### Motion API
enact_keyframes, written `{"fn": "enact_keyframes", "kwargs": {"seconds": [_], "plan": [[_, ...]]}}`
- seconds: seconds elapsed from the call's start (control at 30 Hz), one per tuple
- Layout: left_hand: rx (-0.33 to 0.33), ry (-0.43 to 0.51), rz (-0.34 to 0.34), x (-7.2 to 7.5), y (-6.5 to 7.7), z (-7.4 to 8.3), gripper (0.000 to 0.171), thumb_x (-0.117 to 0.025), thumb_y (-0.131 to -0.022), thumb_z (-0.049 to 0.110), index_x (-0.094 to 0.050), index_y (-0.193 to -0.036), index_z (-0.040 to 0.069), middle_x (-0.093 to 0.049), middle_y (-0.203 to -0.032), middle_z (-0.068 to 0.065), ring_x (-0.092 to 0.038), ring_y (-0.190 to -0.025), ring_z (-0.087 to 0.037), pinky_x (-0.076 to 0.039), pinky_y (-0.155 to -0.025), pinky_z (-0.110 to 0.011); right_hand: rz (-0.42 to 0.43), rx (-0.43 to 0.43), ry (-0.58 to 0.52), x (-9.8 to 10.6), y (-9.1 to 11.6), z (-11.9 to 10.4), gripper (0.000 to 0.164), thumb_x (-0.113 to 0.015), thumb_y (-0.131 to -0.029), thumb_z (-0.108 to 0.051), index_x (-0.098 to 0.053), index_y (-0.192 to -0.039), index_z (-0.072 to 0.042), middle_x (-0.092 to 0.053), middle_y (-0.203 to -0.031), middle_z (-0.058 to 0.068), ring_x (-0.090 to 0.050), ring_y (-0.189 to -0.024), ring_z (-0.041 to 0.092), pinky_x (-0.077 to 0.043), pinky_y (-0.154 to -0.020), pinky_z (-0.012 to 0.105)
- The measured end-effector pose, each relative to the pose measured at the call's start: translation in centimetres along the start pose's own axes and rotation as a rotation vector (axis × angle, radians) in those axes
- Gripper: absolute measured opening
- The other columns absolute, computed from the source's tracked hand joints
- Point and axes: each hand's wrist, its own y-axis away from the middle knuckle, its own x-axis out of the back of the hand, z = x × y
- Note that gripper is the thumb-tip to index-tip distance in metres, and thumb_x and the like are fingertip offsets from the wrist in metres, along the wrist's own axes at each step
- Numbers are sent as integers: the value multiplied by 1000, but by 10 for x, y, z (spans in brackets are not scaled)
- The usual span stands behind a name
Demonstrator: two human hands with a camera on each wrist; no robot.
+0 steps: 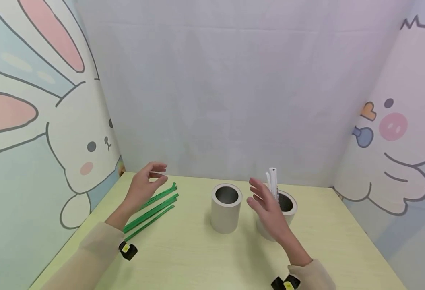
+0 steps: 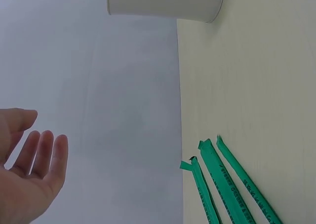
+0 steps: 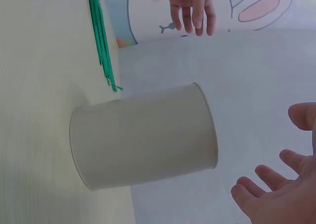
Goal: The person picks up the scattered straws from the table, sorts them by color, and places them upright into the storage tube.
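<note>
My left hand [image 1: 144, 186] hovers with loosely bent fingers above several long, narrow green packets [image 1: 151, 214] with dark print, and nothing is in it. They lie side by side on the table at the left; the left wrist view shows the folded ends of the green packets [image 2: 224, 179]. A pale cylindrical cup [image 1: 225, 217] with a dark hollow inside stands upright between the hands. Just right of it, my empty right hand [image 1: 270, 211] is in the air with fingers spread, partly hiding a second pale cup [image 1: 288, 217]. Slim white printed sticks [image 1: 273, 181] rise out of that second cup.
The light yellow table [image 1: 198, 262] meets a pale grey cloth backdrop [image 1: 216, 100] at its back edge. Side panels with a cartoon rabbit [image 1: 78, 149] on the left and another cartoon animal [image 1: 386, 161] on the right enclose it.
</note>
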Motion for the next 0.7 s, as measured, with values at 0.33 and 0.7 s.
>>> {"fn": "enact_keyframes", "kwargs": {"seconds": [0.33, 0.7], "plan": [[48, -18, -84, 6, 13, -13, 37, -71, -104, 24, -62, -140, 17, -66, -138, -9, -66, -121, -31, -59, -86, -27, 80, -203, -127, -28, 1, 14, 59, -58, -110, -20, -36, -164, -7, -41, -165, 17, -38, -153, 41, -35, -123, 57], [41, -37, -140, 6, 24, -26, 36, -71, -104, 21, -64, -139, 16, -67, -137, -9, -68, -119, -30, -59, -88, -31, 139, -313, -259, -43, 2, 30, 57, -55, -110, -19, -37, -163, -6, -40, -164, 22, -36, -154, 43, -26, -127, 60]]}}
